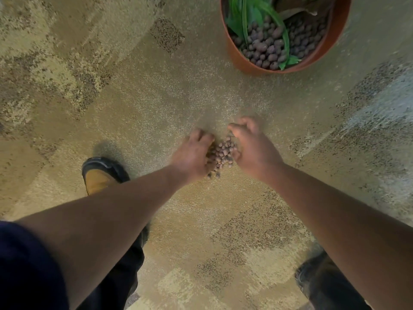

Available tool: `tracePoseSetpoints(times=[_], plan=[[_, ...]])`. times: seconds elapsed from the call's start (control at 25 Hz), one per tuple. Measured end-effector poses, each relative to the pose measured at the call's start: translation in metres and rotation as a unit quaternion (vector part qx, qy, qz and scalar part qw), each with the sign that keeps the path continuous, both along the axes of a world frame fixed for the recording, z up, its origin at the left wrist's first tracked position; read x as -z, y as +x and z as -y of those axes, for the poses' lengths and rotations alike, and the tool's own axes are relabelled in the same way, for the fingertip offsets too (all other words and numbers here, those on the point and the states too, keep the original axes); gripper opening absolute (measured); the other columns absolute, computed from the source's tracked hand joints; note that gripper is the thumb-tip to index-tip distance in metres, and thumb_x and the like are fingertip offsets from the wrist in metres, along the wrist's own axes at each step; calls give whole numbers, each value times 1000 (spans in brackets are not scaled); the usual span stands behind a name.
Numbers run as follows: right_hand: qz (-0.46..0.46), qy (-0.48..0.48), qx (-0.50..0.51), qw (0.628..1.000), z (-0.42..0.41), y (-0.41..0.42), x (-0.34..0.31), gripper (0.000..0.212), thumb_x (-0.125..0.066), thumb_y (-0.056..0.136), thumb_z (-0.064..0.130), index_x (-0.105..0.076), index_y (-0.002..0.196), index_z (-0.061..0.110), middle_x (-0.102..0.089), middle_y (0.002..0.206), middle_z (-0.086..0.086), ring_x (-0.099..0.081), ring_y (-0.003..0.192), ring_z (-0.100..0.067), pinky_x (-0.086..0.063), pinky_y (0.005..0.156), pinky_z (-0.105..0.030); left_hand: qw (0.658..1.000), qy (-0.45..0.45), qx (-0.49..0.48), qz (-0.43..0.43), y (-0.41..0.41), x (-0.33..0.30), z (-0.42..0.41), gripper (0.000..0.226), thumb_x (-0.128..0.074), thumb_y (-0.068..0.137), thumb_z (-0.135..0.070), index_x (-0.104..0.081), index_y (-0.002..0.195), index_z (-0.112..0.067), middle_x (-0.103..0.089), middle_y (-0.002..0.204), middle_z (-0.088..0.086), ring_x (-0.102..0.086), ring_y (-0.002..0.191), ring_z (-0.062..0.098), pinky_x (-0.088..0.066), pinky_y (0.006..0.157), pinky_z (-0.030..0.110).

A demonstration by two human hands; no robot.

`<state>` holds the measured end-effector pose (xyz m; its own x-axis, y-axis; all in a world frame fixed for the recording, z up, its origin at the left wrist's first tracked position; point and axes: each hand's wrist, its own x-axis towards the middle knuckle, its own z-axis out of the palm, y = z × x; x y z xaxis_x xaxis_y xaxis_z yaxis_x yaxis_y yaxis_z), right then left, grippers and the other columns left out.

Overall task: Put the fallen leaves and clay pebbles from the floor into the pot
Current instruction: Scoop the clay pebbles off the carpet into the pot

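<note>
A heap of brown clay pebbles lies between my two hands over the patterned carpet. My left hand cups the heap from the left with curled fingers. My right hand cups it from the right, fingers curled inward. A couple of pebbles sit just below the heap, by my left wrist. The terracotta pot stands at the upper right, apart from my hands. It holds many clay pebbles and long green leaves. The frame is blurred.
The carpet is beige with darker speckled patches. My left shoe, tan with a black toe, stands left of my hands. My right shoe is at the bottom right, partly under my forearm.
</note>
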<state>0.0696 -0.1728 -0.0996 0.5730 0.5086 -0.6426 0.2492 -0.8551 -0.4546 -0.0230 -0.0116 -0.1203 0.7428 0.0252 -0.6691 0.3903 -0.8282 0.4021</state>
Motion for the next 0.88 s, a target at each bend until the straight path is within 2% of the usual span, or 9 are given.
tracePoseSetpoints(times=[0.08, 0.12, 0.24, 0.36, 0.48, 0.64, 0.72, 0.88], plan=[[-37, -22, -8, 999, -2, -9, 9, 75, -74, 87, 5, -40, 152, 19, -23, 160, -9, -52, 132, -29, -54, 105, -40, 999, -8, -11, -42, -13, 4, 6, 76, -85, 77, -29, -43, 141, -24, -44, 137, 1, -51, 123, 25, -48, 110, 46], [-39, -23, -7, 999, -4, -12, 13, 72, -74, 88, 6, -41, 151, 18, -22, 160, -8, -49, 135, -29, -50, 107, -36, 999, -13, -22, -37, -14, 5, 10, 72, -83, 79, -27, -44, 139, -24, -45, 136, 1, -53, 122, 26, -49, 109, 46], [-18, -24, -2, 1000, -10, -13, 19, 43, -67, 94, 11, -54, 135, 11, -34, 146, -11, -58, 111, -22, -53, 91, -24, 999, -21, -46, 1, -11, 8, 15, 53, -75, 88, -15, -51, 135, -20, -52, 129, 2, -59, 113, 24, -52, 105, 41], [-12, -30, -29, 999, -11, -14, 20, 22, -61, 98, 18, -57, 118, 11, -42, 132, -12, -59, 97, -20, -58, 88, -33, 998, -36, -40, 19, -8, 8, 15, 41, -71, 91, -9, -58, 130, -14, -57, 124, 4, -62, 108, 24, -54, 98, 33], [-21, -35, -22, 999, -6, -17, 20, 19, -62, 98, 17, -60, 116, 13, -48, 126, -10, -59, 100, -21, -58, 93, -37, 996, -53, -70, 24, -8, 7, 14, 34, -71, 92, -8, -63, 125, -14, -59, 120, 1, -62, 106, 22, -56, 94, 28], [-15, -20, -12, 1000, 1, -20, 20, 15, -64, 97, 15, -67, 112, 13, -54, 117, -8, -60, 100, -21, -58, 91, -32, 995, -49, -75, 34, -11, 8, 16, 24, -70, 93, -15, -68, 117, -19, -56, 108, -9, -61, 97, 15, -49, 81, 13], [-13, -32, -24, 999, 4, -21, 20, 16, -65, 97, 15, -68, 112, 14, -55, 114, -9, -61, 99, -22, -58, 87, -30, 996, -43, -75, 36, -11, 8, 18, 25, -71, 91, -15, -68, 116, -19, -57, 107, -8, -62, 97, 16, -51, 81, 15], [10, -62, -43, 997, 5, -23, 19, 18, -65, 96, 16, -65, 115, 14, -57, 113, -12, -61, 95, -22, -62, 80, -34, 997, -14, -66, 35, -9, 6, 24, 35, -74, 86, -7, -67, 118, -19, -61, 112, -4, -61, 103, 22, -57, 92, 30]])
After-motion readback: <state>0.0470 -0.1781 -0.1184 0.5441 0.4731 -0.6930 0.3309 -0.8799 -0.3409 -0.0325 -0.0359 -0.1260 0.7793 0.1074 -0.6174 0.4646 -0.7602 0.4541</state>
